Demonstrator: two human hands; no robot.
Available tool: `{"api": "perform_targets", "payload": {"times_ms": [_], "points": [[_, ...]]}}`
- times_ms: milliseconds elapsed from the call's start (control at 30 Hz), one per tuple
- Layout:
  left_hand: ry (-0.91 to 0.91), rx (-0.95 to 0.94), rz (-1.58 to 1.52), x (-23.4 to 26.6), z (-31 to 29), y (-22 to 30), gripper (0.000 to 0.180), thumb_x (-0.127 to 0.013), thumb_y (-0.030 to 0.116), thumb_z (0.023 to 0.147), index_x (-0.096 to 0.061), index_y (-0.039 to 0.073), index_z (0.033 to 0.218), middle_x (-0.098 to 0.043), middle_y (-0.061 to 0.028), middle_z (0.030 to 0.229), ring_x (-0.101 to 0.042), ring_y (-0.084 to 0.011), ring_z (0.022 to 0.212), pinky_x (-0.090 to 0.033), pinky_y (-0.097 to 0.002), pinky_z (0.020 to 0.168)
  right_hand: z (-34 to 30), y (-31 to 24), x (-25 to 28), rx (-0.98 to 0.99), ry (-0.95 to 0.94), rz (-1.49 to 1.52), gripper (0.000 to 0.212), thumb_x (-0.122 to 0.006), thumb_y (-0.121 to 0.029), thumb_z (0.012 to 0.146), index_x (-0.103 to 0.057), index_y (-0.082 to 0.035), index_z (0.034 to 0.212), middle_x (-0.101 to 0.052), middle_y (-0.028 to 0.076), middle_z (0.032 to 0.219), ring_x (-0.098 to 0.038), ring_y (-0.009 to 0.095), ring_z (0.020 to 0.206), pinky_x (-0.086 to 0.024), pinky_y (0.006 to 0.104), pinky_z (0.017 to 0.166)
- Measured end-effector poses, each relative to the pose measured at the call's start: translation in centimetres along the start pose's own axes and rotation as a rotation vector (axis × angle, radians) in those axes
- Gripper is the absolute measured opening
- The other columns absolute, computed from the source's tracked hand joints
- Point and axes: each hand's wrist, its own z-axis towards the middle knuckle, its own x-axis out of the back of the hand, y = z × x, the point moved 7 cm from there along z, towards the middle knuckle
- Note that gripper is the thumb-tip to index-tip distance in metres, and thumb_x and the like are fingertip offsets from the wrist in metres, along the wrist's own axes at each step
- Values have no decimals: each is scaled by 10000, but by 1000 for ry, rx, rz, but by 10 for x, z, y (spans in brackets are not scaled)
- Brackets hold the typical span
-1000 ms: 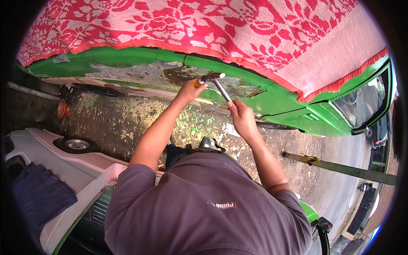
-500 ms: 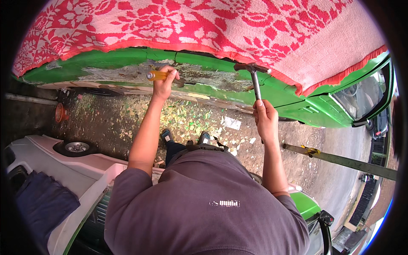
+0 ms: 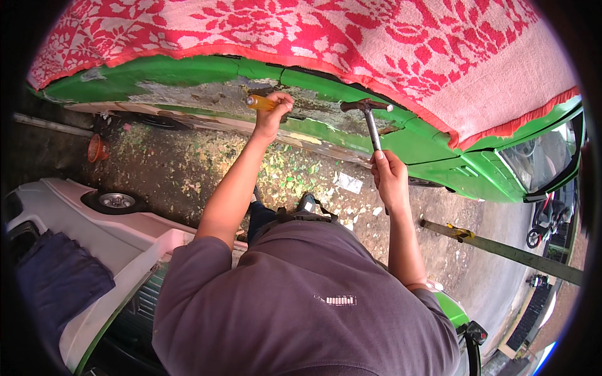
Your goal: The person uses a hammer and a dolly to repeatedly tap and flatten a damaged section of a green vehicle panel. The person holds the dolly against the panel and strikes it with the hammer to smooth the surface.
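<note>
My left hand (image 3: 270,117) is closed around a tool with an amber handle (image 3: 261,103), its capped butt end toward the left. The tool's working end is hidden by my fingers, so whether it is a chisel or a screwdriver cannot be told. It is held at the scraped, rusty side panel (image 3: 326,113) of a green car, where old filler and bare metal show. To the right, my right hand (image 3: 390,178) grips a hammer (image 3: 371,125) by its shaft, head upward. The hammer head is in front of the green panel, apart from the amber handle.
A red and pink patterned blanket (image 3: 376,37) covers the car's top. Paint flakes litter the ground (image 3: 188,163) around my feet. Behind me stands a pale car (image 3: 69,207) with a dark cloth (image 3: 63,269). A metal beam (image 3: 514,250) reaches in from the right; an orange pot (image 3: 96,149) sits left.
My left hand with the amber-handled tool has moved right along the panel, nearer the hammer. The hammer head is a little lower and further left. The whole view has shifted slightly.
</note>
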Motion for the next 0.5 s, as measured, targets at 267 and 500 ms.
{"api": "perform_targets", "payload": {"times_ms": [267, 500], "points": [[-113, 5, 87, -8, 8, -6, 193, -691, 154, 906, -513, 83, 895, -539, -20, 825, -527, -117, 768, -467, -313, 755, -13, 9, 14, -58, 51, -1, 310, -494, -295, 1055, -562, -58, 869, -422, -72, 641, -324, 12, 504, -252, 202, 435], [137, -57, 92, -18, -8, -7, 275, -820, 50, 794, -551, 86, 840, -569, 1, 826, -534, -96, 770, -466, -279, 718, -17, 15, 17, -76, 51, 31, 297, -495, -292, 1055, -562, -67, 872, -422, -76, 634, -324, 10, 497, -244, 202, 428]]}}
